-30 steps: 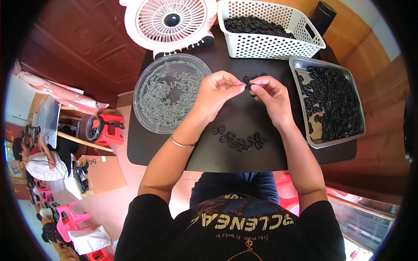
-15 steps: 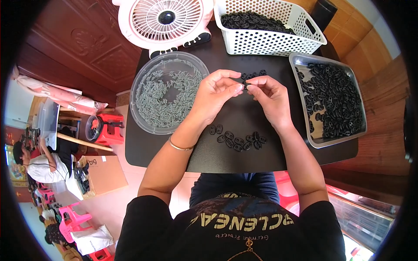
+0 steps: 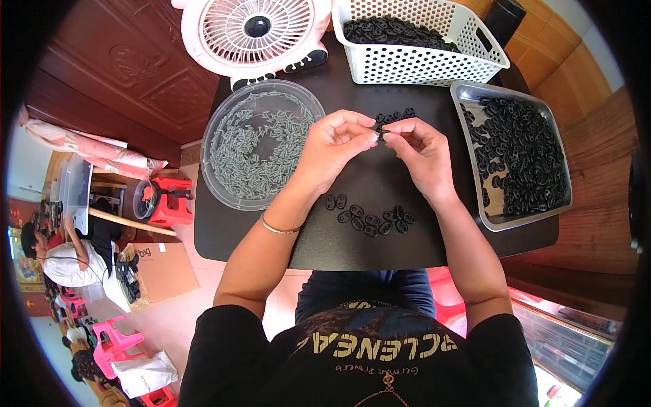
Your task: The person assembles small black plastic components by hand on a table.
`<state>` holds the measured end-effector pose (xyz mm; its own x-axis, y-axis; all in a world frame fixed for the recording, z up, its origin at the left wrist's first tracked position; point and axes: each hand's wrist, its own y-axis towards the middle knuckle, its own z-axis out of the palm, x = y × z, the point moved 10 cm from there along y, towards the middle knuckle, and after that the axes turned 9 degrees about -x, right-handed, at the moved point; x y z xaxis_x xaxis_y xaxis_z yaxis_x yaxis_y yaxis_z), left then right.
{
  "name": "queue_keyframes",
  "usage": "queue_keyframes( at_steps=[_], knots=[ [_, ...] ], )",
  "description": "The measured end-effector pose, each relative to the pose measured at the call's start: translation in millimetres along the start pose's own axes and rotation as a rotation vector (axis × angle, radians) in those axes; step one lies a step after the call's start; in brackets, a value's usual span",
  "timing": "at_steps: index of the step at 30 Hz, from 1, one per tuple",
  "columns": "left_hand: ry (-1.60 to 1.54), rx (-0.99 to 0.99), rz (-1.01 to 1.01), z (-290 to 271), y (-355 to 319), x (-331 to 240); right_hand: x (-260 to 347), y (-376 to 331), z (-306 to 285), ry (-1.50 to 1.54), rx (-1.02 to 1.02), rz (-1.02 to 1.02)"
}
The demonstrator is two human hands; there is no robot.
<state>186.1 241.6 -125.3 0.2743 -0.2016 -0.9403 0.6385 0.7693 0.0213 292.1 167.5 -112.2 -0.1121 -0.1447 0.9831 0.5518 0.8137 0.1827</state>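
Over the middle of the dark table, my left hand [image 3: 337, 146] and my right hand [image 3: 427, 150] meet with thumbs and forefingers pinched. Between the fingertips is a small black piece [image 3: 381, 133], mostly hidden by them. Just beyond my hands lies a cluster of black pieces [image 3: 405, 114], partly covered by the fingers. Nearer to me, several flat oval black pieces with two holes [image 3: 371, 220] form a curved row. Left of my left hand stands a round clear tub [image 3: 207, 150] of small grey-green screw-like rods [image 3: 234, 166].
A metal tray [image 3: 568, 183] of black two-hole pieces stands at the right. At the back are a white perforated basket [image 3: 420, 70] with more black pieces, a pink fan [image 3: 193, 37] and a black cylinder [image 3: 504, 20]. A person [image 3: 71, 261] sits at the far left beside a cardboard box [image 3: 166, 275].
My hands stay together in the same place, with only a very slight shift of the fingers around the black piece. The things on the table have not moved.
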Motion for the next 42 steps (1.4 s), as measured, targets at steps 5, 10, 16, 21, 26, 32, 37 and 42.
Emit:
queue_keyframes(
  at_steps=[5,10,16,21,26,32,37,42],
  knots=[
    [0.068,-0.005,0.026,-1.1,0.1,0.3,0.3,-0.7,-1.2,-0.061,-0.025,-0.04],
    [0.27,-0.02,0.243,1.0,-4.6,-9.1,4.8,-3.1,-1.1,-0.126,-0.039,-0.087],
    [0.201,-0.016,0.256,7.6,-5.5,-19.1,-9.6,-0.2,1.7,0.016,0.056,0.1],
    [0.182,-0.022,0.184,-1.9,-2.6,-10.7,-5.6,0.2,1.1,0.065,0.012,0.064],
    [0.195,0.005,-0.004,-1.9,-2.6,2.8,13.6,-4.4,0.7,-0.027,-0.034,-0.151],
    [0.115,0.0,-0.072,-3.5,-3.5,6.8,47.3,-15.0,7.0,-0.265,-0.043,-0.553],
    [0.084,0.014,-0.112,-2.7,-4.0,9.0,50.1,-17.8,9.2,-0.335,-0.043,-0.598],
    [0.072,0.0,-0.156,-5.6,-3.7,13.4,50.8,-15.9,8.6,-0.321,-0.042,-0.593]
  ],
)
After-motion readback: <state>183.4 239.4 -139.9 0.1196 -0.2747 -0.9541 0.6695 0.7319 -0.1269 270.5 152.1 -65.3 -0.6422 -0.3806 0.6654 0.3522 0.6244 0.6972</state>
